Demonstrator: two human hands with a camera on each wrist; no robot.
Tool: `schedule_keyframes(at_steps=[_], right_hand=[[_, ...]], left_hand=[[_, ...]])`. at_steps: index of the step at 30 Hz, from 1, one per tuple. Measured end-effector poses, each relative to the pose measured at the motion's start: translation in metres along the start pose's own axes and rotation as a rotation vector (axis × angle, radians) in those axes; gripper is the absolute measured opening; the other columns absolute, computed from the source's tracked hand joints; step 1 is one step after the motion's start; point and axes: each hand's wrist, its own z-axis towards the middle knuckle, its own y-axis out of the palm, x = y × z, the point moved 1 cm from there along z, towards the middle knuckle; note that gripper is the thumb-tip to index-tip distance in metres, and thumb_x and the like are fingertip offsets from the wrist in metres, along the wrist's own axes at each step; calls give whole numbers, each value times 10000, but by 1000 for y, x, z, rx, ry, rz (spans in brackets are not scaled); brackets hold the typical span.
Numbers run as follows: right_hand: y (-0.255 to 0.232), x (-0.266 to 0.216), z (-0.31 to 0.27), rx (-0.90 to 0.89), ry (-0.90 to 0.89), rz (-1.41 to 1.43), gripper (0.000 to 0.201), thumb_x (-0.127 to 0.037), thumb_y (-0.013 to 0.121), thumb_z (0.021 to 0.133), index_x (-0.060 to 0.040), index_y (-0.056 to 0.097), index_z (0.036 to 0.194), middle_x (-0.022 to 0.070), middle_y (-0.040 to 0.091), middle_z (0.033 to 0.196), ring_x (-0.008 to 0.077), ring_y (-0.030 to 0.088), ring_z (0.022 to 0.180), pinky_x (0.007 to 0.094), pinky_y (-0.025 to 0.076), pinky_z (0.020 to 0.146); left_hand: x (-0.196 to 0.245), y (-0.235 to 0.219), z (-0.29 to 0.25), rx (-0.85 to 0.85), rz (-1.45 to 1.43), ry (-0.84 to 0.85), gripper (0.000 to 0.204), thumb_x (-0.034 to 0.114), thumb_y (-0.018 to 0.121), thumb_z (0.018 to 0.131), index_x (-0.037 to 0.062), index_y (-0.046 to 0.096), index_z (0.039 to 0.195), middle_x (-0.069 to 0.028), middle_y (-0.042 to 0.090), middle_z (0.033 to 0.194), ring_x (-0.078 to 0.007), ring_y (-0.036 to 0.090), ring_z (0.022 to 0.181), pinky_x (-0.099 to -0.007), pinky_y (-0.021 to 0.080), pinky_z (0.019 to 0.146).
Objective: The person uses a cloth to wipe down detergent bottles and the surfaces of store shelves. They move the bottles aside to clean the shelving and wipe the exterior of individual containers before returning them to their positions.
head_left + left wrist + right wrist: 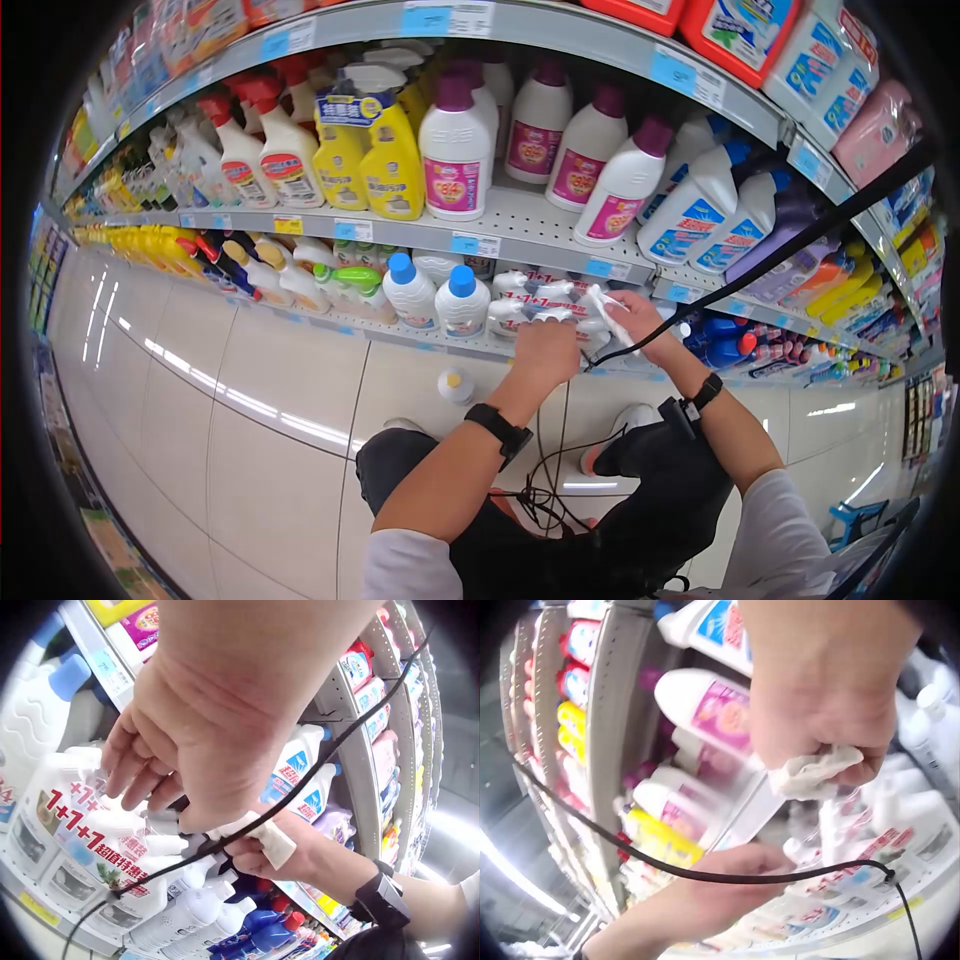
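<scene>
The white cloth (610, 315) is gripped in the right hand (640, 318), rolled or bunched into a narrow strip. It is held just in front of the shrink-wrapped multipack of white plastic bottles with red "1+1+1" lettering (535, 300) on the lowest shelf (420, 340). In the right wrist view the cloth (814, 771) shows as a crumpled wad under curled fingers (840, 750); how much of it lies inside the palm is hidden.

The left hand (547, 350) reaches to the same multipack. Its fingers (131, 761) are bent over the bottle tops (161, 844); whether they actually clasp one cannot be determined, since the back of the hand blocks the contact area in both the head and the left wrist views.

A thin black cable (760, 255) crosses in front of the right forearm and the shelves.

Beside the multipack stand two white bottles with blue caps (440, 295). The shelf above carries white bottles with purple caps and pink labels (455, 145), and yellow trigger-spray bottles (390, 155) to their left. A small white bottle with a yellow cap (456, 385) stands on the tiled floor (280, 400) below. The shelf ends blur out at the edges of the lens.
</scene>
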Motion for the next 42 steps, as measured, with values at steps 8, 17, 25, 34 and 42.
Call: schedule_keyframes(at_steps=[8, 17, 25, 34, 42], right_hand=[[67, -109, 73, 160, -403, -675, 225, -219, 577, 823, -117, 604, 1022, 189, 642, 906, 385, 600, 866, 455, 481, 737], [89, -98, 155, 187, -451, -735, 196, -168, 513, 823, -69, 546, 989, 195, 633, 873, 394, 602, 839, 484, 464, 721], [91, -100, 182, 269, -347, -840, 237, -134, 480, 823, -48, 533, 1037, 235, 624, 940, 388, 606, 896, 485, 470, 771], [84, -84, 134, 243, -388, -804, 190, -175, 471, 845, -61, 508, 993, 221, 631, 881, 403, 607, 842, 506, 458, 724], [84, -85, 128, 237, -370, -798, 172, -167, 465, 845, -60, 503, 974, 215, 628, 866, 410, 601, 818, 514, 453, 718]], left_hand=[[-20, -14, -14, 117, 29, -193, 236, 198, 571, 769, 35, 626, 930, -158, 648, 900, -311, 646, 824, -438, 479, 745], [-44, -23, -50, 124, -83, -263, 310, 274, 599, 783, 22, 609, 963, -165, 640, 919, -323, 641, 832, -447, 488, 730], [-77, -18, -77, 50, -104, -379, 304, 304, 598, 785, 30, 597, 918, -170, 643, 883, -332, 640, 816, -443, 494, 710], [-88, -23, -95, 79, -75, -356, 325, 319, 596, 786, 29, 599, 933, -169, 645, 894, -336, 640, 819, -452, 491, 728], [-72, -26, -98, 22, -90, -344, 320, 311, 595, 784, 29, 600, 934, -180, 640, 914, -343, 639, 818, -453, 489, 729]])
